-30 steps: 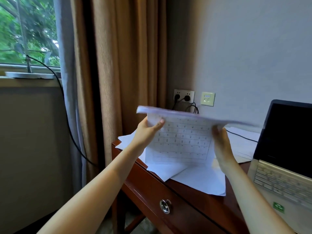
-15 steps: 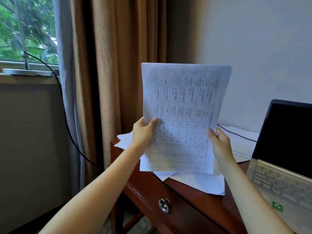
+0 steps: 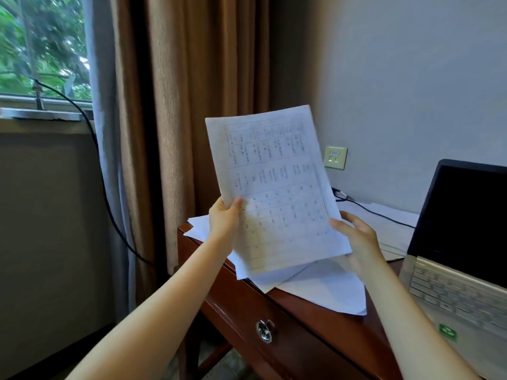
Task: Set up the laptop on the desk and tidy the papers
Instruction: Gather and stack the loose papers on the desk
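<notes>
From the head camera, the writing on the sheet of paper is too blurry to read. The laptop is cut off at the right side of the picture, with its lid up and its screen dark. The sheet hides part of the loose papers lying on the desk.

The sheet is up in the air above the desk, between the two hands, and it tips to the left. The left hand pinches its left edge, thumb in front and fingers hidden behind. The right hand is at the right edge, with the thumb tip touching the paper. I cannot tell if this hand really grips it. The hands are apart.
</notes>
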Demonstrator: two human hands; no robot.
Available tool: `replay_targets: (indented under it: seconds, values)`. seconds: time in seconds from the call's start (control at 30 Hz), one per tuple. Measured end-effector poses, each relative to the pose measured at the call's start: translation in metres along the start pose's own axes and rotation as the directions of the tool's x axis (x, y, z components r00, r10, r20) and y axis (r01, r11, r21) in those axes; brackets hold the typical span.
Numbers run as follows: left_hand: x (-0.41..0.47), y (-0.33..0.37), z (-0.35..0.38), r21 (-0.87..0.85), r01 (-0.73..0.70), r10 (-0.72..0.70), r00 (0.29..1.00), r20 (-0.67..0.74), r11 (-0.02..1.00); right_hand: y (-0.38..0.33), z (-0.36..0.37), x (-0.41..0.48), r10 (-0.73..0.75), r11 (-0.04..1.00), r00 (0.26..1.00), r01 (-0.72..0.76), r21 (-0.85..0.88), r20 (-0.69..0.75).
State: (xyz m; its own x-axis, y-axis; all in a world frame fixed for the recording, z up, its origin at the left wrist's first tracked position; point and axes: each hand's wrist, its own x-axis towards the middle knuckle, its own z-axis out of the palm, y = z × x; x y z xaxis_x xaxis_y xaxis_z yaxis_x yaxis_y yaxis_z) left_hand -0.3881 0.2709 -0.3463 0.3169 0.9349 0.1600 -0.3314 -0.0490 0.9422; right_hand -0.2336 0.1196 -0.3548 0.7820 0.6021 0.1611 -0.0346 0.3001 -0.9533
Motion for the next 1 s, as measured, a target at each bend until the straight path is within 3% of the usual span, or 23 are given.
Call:
replay_targets:
  seconds: [0.07, 0.13, 0.23, 0.3, 0.37, 0.47, 0.57, 0.63, 0.67, 0.73, 1.0]
  values:
    - [0.001, -0.003, -0.001, -0.057, 0.053, -0.054, 0.998, -0.023, 0.997, 0.000, -0.002, 0.003, 0.087, 0.973, 0.996, -0.083, 0.214, -0.011]
    - [0.001, -0.007, 0.000, -0.085, 0.101, -0.102, 0.995, -0.012, 0.991, 0.000, 0.002, 0.002, 0.112, 0.944, 0.992, -0.123, 0.305, 0.054]
    - [-0.004, -0.012, 0.005, -0.078, 0.147, -0.141, 0.987, 0.077, 0.986, 0.009, 0.013, -0.006, 0.098, 0.975, 0.967, -0.141, 0.172, 0.235]
    - [-0.008, -0.013, 0.008, -0.078, 0.169, -0.156, 0.977, 0.146, 0.983, 0.014, 0.018, -0.010, 0.115, 0.987, 0.956, -0.142, 0.081, 0.270]
    - [-0.011, -0.011, 0.008, -0.040, 0.170, -0.158, 0.964, 0.215, 0.985, 0.016, 0.019, -0.009, 0.111, 0.988, 0.969, -0.131, 0.079, 0.219]
    - [-0.016, -0.008, 0.002, 0.236, 0.082, -0.167, 0.914, 0.369, 0.968, 0.016, 0.012, -0.001, 0.139, 0.976, 0.990, -0.135, 0.169, -0.011]
    - [-0.022, -0.013, -0.005, 0.589, -0.185, -0.287, 0.735, 0.614, 0.787, 0.018, 0.002, 0.006, 0.215, 0.960, 0.966, -0.182, 0.213, -0.142]
    - [-0.024, -0.020, -0.009, 0.729, -0.448, -0.435, 0.596, 0.675, 0.517, 0.020, -0.002, 0.007, 0.252, 0.946, 0.952, -0.204, 0.252, -0.173]
    - [-0.024, -0.023, -0.010, 0.737, -0.541, -0.472, 0.566, 0.676, 0.405, 0.020, -0.004, 0.008, 0.262, 0.938, 0.947, -0.205, 0.280, -0.185]
    - [-0.025, -0.024, -0.009, 0.744, -0.599, -0.497, 0.568, 0.655, 0.296, 0.021, -0.007, 0.009, 0.275, 0.925, 0.938, -0.199, 0.323, -0.210]
    - [-0.034, -0.011, -0.002, 0.749, -0.657, -0.563, 0.590, 0.579, 0.082, 0.030, -0.015, 0.021, 0.362, 0.843, 0.905, -0.215, 0.494, -0.224]
